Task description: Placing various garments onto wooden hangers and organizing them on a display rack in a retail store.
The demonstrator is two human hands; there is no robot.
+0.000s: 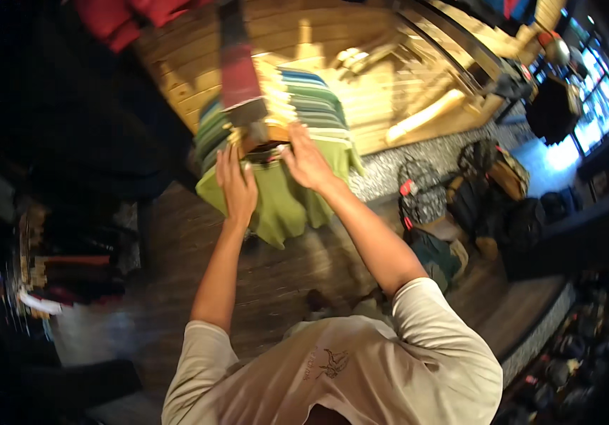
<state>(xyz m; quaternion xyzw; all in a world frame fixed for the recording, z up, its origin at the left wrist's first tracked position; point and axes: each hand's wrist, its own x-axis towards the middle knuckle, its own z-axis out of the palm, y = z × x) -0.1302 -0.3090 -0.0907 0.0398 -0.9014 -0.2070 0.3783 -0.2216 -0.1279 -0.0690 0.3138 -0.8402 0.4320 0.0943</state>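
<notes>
The left hand (237,185) lies at the near left part of a striped cloth (322,117), its fingers reaching away from the person and fairly straight. The right hand (306,159) is just to the right, its fingers pointing far and to the left, close to the brown near end of the things laid over the cloth. Neither hand is clenched into a fist; whether the fingertips pinch anything, I cannot tell.

The cloth sits ahead of the person, at the near edge of a wooden platform (371,120). It has blue, green and pale stripes at its far part, and its plain green near part hangs down in folds. Over its middle runs a long dark red and grey piece (240,78), with a row of yellow pieces (272,88) along its right side; that area is blurred, so these may be parts of one display.

Farther left are red clothes (109,25). To the right, several bags (506,170) stand beside the platform, with a bright window (602,99) beyond them. Below the hands is a dark wooden floor (191,262).
</notes>
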